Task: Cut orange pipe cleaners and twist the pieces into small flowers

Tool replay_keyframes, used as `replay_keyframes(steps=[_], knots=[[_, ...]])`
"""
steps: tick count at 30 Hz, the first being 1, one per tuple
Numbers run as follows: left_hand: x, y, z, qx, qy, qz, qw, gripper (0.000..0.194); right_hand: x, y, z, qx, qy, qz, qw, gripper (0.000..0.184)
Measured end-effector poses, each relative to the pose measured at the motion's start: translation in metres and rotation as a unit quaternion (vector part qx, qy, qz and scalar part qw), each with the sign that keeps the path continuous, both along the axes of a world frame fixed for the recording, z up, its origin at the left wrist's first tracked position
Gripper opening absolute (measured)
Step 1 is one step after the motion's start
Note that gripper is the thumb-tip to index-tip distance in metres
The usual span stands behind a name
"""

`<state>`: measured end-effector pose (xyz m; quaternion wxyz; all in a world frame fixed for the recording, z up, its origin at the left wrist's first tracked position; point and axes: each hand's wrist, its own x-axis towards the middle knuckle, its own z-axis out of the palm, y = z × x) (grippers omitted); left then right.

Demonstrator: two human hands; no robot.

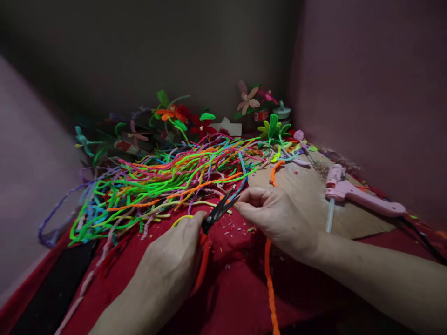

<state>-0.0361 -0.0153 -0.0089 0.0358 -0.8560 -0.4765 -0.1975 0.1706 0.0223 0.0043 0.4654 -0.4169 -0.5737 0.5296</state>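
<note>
My left hand (172, 260) is closed round small black snips (218, 211), whose blades point up and right and stand apart. A yellow loop of pipe cleaner shows just above its thumb. My right hand (275, 218) is pinched shut at the blade tips, holding something I cannot make out. An orange pipe cleaner (269, 284) runs down from under that hand across the red cloth (230, 288). Another orange piece (202, 267) lies under my left hand.
A big heap of coloured pipe cleaners (157, 181) spreads across the left and middle. Finished pipe-cleaner flowers (249, 100) stand at the back. A pink glue gun (352, 193) lies on a cardboard sheet (307, 190) at right. Walls close in on both sides.
</note>
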Motion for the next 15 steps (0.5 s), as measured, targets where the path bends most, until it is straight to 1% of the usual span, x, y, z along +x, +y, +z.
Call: replay_keyframes(steps=[1, 3, 8, 15], knots=[[0.0010, 0.0002, -0.0012, 0.015, 0.029, 0.002, 0.999, 0.038, -0.0001, -0.0001, -0.0005, 0.001, 0.000, -0.003, 1.000, 0.009], [0.0023, 0.0005, -0.0025, 0.021, 0.052, 0.011, 0.998, 0.037, -0.0002, 0.0001, -0.0019, 0.002, -0.004, -0.011, 1.000, 0.008], [0.0000, -0.0007, -0.0055, -0.027, 0.023, 0.039, 0.999, 0.036, -0.0003, 0.0016, -0.0037, -0.010, 0.003, -0.020, 1.000, 0.007], [-0.0048, 0.0000, -0.0092, -0.011, 0.028, 0.002, 1.000, 0.037, 0.0000, 0.0036, -0.0026, -0.032, 0.045, -0.006, 0.998, 0.005]])
